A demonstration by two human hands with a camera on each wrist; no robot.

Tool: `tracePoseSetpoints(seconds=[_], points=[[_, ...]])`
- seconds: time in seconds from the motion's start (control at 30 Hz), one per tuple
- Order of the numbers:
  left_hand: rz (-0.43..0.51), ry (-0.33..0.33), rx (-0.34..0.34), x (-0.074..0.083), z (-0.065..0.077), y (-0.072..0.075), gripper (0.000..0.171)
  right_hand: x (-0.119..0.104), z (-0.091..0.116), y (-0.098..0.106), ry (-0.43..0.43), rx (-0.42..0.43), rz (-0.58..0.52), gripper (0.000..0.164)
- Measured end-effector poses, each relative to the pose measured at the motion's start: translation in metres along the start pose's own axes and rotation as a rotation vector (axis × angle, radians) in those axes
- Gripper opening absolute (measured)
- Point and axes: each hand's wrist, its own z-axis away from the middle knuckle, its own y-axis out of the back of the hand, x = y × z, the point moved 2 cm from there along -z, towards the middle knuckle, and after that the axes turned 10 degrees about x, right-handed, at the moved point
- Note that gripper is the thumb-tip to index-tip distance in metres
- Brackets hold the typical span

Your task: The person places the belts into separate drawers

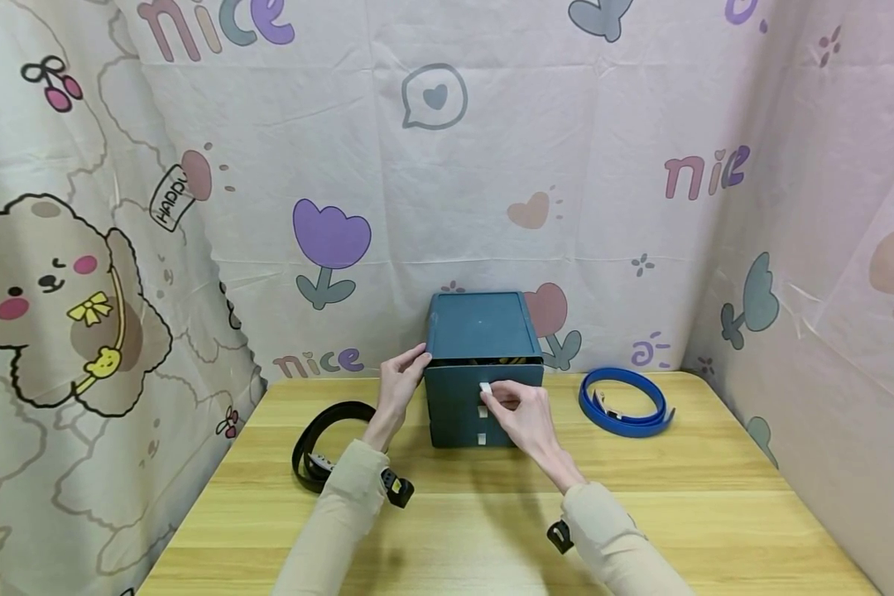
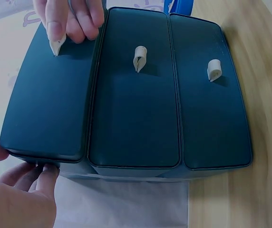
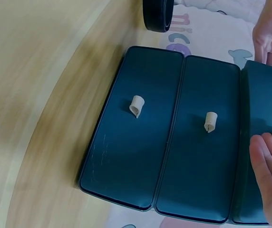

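A dark teal box with three drawers [image 1: 480, 323] stands at the back of the table, and its top drawer [image 2: 45, 109] is pulled out slightly, leaving a narrow gap under the lid. My right hand [image 1: 521, 414] pinches the white pull tab [image 1: 485, 387] of that drawer between thumb and fingers. At the box's upper left front corner, my left hand [image 1: 401, 385] holds the edge; in the left wrist view its thumb and fingers lie on either side of the drawer's end. The middle drawer [image 2: 133, 109] and bottom drawer [image 2: 214, 118] are closed, each with a white tab.
A coiled black belt [image 1: 305, 439] lies on the wooden table [image 1: 477, 538] left of the box, partly behind my left forearm. To the right lies a coiled blue belt [image 1: 626, 426]. A printed curtain [image 1: 447, 182] hangs close behind the box and along both sides.
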Motion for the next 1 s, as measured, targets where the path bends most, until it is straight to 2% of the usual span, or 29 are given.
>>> tracePoseSetpoints(seconds=[0.47, 1.0], points=[[0.004, 0.011, 0.0, -0.0053, -0.0048, -0.0005, 0.041, 0.0057, -0.0021, -0.0039, -0.017, 0.021, 0.012, 0.012], [0.006, 0.0, 0.004, -0.0029, -0.0028, -0.0012, 0.041, 0.0046, -0.004, -0.0056, -0.038, 0.036, 0.038, 0.011]])
